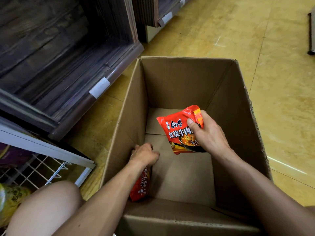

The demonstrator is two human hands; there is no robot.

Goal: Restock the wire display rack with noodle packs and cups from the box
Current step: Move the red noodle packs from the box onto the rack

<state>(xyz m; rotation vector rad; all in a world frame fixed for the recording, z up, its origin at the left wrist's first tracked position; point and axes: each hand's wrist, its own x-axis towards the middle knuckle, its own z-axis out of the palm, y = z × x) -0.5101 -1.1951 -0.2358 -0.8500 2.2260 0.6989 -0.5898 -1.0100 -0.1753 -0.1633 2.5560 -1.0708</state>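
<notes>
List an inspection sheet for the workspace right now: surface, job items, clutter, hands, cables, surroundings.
Surface: yellow floor; the open cardboard box stands on it.
Job's things: one red noodle pack held up inside the box; a second red pack against the box's left wall, partly under the left forearm; white wire rack at lower left. No cups seen.
Clutter: nothing seen.
Hands: right hand grips the red noodle pack, thumb on its front; left hand is curled low in the box above the second red pack, grip unclear.
Cables: nothing seen.
Surroundings: dark wooden shelving at left, with white tags on its edges.
</notes>
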